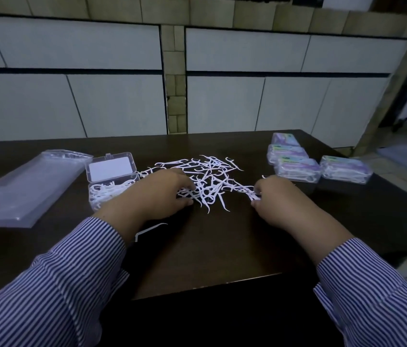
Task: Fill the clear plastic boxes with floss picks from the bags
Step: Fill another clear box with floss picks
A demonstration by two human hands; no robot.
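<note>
A heap of several loose white floss picks (210,176) lies spread across the middle of the dark table (210,246). My left hand (154,194) rests on the heap's left edge, its fingers and thumb curled around a bunch of picks. My right hand (277,199) is at the heap's right edge and pinches a few picks between thumb and fingers. An open clear plastic box (112,176), lid up, stands left of the heap and holds white picks. One single pick (149,230) lies near my left wrist.
A flat clear plastic bag (24,186) lies at the table's left. Several closed, filled clear boxes (317,164) stand in a group at the right back. The table's front edge is near my forearms; a tiled floor shows to the right.
</note>
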